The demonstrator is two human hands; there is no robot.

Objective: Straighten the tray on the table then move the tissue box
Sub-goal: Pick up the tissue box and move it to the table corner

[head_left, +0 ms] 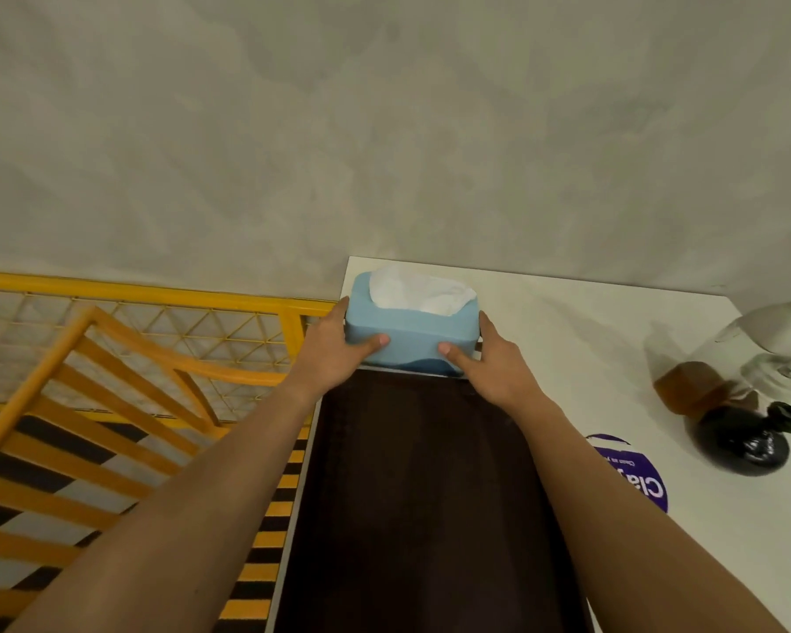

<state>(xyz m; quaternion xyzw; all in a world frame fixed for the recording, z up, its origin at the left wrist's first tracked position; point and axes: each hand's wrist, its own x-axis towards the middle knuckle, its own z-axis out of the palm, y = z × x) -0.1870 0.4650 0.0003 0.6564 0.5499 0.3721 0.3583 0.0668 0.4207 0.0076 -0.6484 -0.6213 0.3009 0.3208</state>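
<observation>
A light blue tissue box (pixel 409 333) with white tissue sticking out of its top sits at the far left corner of the white table (pixel 567 340), against the wall. My left hand (pixel 334 351) grips its left end and my right hand (pixel 494 363) grips its right end, thumbs on the near face. A long dark brown tray (pixel 425 495) lies on the table just in front of the box, running toward me between my forearms, its sides parallel to the table's left edge.
A round purple sticker (pixel 635 472) is on the table right of the tray. Further right stand a black round vase (pixel 740 443), an amber bottle (pixel 690 388) and a white and glass object (pixel 777 340). A yellow metal railing (pixel 133 358) stands left of the table.
</observation>
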